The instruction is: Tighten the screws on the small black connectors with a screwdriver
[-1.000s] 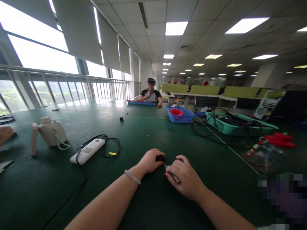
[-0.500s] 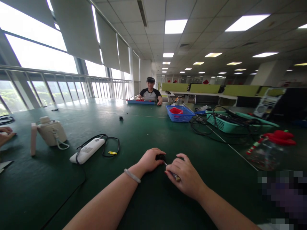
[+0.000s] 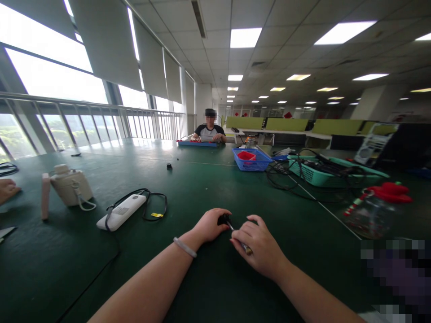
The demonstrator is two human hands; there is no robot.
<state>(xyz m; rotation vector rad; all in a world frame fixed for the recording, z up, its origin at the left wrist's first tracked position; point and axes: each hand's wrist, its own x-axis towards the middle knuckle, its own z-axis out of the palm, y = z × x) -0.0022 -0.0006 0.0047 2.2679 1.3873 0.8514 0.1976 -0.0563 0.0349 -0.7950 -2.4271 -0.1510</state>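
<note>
My left hand [image 3: 213,224] is closed around a small black object [image 3: 222,219] just above the green table; most of it is hidden, so its kind cannot be told. In my right hand [image 3: 257,243] is a screwdriver [image 3: 248,249], gripped between thumb and fingers with the handle's end showing below them. Its thin metal shaft points up and left, and the tip meets the black object. The little finger side of my right hand is raised and curled.
Left of my arms lies a white power strip [image 3: 121,212] with a black cable. Beyond stands a beige bottle [image 3: 71,187]. A blue basket [image 3: 252,165], a teal basket [image 3: 311,172] with cables and a red-lidded jar [image 3: 373,220] are to the right. A person [image 3: 210,130] sits opposite.
Both hands keep their grips and hardly move. The screwdriver's tip has shifted slightly up and left against the black object. Across the table, the person's hand has moved inward.
</note>
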